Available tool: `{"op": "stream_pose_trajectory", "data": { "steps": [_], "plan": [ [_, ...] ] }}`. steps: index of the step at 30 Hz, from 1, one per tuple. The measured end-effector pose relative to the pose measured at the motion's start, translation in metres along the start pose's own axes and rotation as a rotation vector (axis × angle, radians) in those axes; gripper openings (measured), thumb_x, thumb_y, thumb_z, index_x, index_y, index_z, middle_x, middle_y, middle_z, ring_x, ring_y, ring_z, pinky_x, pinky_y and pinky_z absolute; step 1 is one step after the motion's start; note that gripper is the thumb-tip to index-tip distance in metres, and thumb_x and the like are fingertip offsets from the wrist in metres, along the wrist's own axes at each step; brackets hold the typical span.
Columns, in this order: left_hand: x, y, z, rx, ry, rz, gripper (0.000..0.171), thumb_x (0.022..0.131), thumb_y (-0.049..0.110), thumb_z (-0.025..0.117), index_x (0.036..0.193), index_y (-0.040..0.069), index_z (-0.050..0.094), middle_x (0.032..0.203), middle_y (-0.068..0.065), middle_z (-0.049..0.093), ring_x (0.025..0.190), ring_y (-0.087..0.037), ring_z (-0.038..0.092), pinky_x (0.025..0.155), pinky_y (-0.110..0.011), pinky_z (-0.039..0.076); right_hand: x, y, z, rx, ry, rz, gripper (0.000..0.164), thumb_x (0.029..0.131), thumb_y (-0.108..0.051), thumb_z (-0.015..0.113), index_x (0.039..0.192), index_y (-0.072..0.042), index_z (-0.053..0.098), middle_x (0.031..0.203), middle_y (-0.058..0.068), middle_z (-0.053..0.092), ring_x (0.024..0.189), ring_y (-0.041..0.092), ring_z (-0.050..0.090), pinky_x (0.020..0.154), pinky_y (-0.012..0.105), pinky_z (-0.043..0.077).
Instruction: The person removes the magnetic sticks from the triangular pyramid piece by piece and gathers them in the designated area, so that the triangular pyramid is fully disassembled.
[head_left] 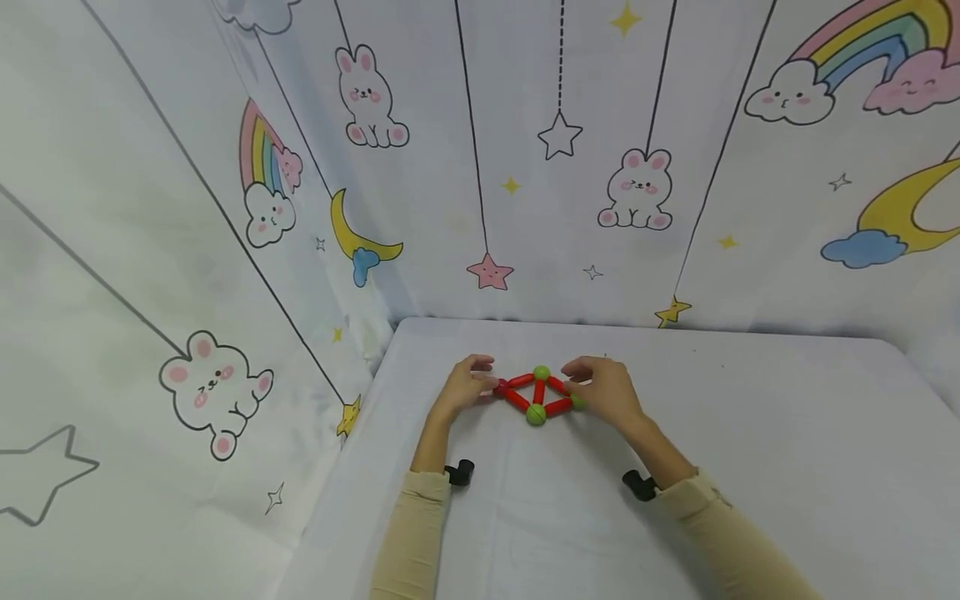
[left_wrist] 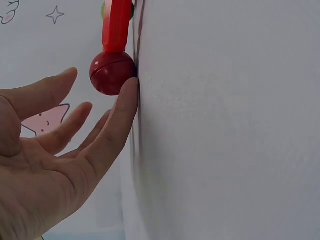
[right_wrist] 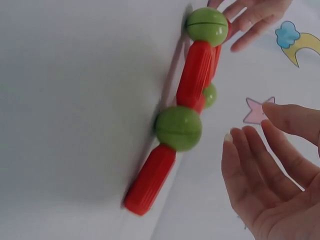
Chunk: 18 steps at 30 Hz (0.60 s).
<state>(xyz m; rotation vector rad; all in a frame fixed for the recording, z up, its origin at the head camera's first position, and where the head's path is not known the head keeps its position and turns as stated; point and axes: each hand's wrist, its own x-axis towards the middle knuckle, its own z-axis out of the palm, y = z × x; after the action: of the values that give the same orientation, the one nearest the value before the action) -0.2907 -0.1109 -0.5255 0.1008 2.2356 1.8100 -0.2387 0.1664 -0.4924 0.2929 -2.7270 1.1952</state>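
A flat frame of red rods [head_left: 558, 407] and balls lies on the white table, forming two triangles that share a middle rod. A dark red ball [left_wrist: 113, 73] makes its left corner; green balls [head_left: 536, 414] make the others. My left hand [head_left: 463, 387] is at the dark red ball, one finger against it and the thumb apart. Beside the right green ball [right_wrist: 178, 128] is my right hand [right_wrist: 272, 175], fingers loosely bent, holding nothing. In the right wrist view, another red rod [right_wrist: 150, 180] runs out from that ball with a free end; the right hand hides it in the head view.
The white tabletop [head_left: 787, 467] stretches to the right and front. A white cloth [head_left: 435, 167] printed with rabbits, stars and rainbows hangs behind and to the left. Black wrist cameras [head_left: 639, 485] sit on both forearms.
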Motion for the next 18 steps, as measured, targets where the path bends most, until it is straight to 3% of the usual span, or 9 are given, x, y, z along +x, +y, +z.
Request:
{"op": "stream_pose_trajectory", "data": {
  "steps": [7, 18],
  "plan": [
    [0.004, -0.006, 0.0, -0.136, -0.048, -0.034, 0.056, 0.097, -0.004, 0.068, 0.149, -0.004, 0.048, 0.151, -0.028, 0.046, 0.114, -0.036, 0.065, 0.091, -0.049, 0.06, 0.011, -0.01, 0.019, 0.076, -0.061, 0.016, 0.023, 0.091, -0.009, 0.079, 0.113, -0.003, 0.077, 0.107, 0.01, 0.078, 0.098, 0.027, 0.074, 0.084, 0.047, 0.059],
    [0.007, -0.009, 0.005, -0.152, -0.06, -0.017, 0.055, 0.095, -0.009, 0.066, 0.148, -0.004, 0.05, 0.147, -0.028, 0.05, 0.114, -0.035, 0.066, 0.088, -0.048, 0.061, 0.022, -0.025, 0.042, 0.123, -0.149, 0.083, 0.024, 0.092, -0.01, 0.079, 0.116, -0.004, 0.077, 0.11, 0.011, 0.077, 0.096, 0.025, 0.074, 0.075, 0.036, 0.062]
  ]
}}
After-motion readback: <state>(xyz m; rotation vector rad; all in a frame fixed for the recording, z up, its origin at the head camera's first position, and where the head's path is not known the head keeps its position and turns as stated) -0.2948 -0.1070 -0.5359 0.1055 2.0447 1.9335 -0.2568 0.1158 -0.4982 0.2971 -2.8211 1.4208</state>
